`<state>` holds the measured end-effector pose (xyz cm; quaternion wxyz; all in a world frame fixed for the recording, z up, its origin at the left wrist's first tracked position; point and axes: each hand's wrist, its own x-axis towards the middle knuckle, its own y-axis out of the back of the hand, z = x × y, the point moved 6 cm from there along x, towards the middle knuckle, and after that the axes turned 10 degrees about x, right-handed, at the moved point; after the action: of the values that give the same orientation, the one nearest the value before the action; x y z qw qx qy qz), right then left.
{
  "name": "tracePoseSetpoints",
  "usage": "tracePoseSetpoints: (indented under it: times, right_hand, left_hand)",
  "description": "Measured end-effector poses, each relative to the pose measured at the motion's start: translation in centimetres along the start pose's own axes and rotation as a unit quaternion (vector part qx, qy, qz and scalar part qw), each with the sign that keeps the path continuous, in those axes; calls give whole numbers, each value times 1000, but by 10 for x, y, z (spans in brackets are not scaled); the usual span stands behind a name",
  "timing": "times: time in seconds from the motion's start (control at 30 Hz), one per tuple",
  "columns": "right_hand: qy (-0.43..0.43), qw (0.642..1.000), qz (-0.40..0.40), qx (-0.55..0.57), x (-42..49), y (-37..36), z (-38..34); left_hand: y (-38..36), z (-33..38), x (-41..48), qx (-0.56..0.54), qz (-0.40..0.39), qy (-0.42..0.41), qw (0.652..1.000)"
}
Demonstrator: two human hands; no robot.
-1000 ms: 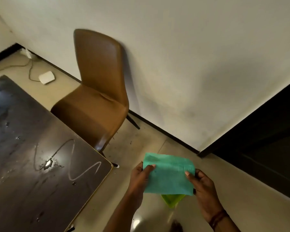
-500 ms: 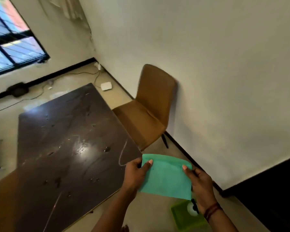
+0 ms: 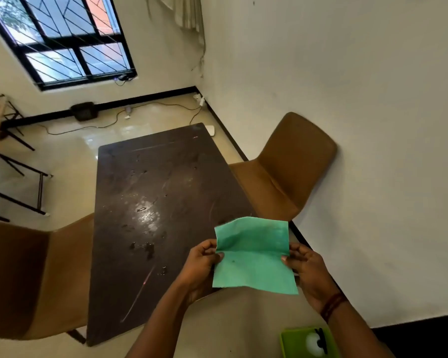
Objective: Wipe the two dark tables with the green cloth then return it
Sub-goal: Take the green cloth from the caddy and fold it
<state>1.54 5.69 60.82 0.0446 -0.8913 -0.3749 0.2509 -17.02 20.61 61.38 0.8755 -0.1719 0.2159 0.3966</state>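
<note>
Spotted dark rectangular table (image 3: 150,215) waits below. Left hand (image 3: 201,267) and right hand (image 3: 307,270) pinch the thin green cloth (image 3: 254,259) by its edges. Spread this loosely, it could bunch and miss the droplets.

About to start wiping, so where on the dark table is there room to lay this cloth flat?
The dark table bears only droplets and smears: its top is free, from its far end to the corner by the left hand. Its long sides are crowded by the left chair and right chair.
</note>
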Motion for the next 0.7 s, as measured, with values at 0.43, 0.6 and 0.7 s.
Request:
tracePoseSetpoints:
  times: [0.43, 0.6, 0.7]
  right_hand:
    - [70, 998, -7, 5, 11, -147, 10]
    - [-14, 958, -57, 280, 6, -175, 23]
    - [-76, 939, -103, 320, -2, -194, 40]
  left_hand:
    - [140, 9, -5, -33, 56, -31, 997]
    - [156, 12, -14, -49, 158, -82, 983]
    - [154, 15, -17, -46, 206, -107, 972]
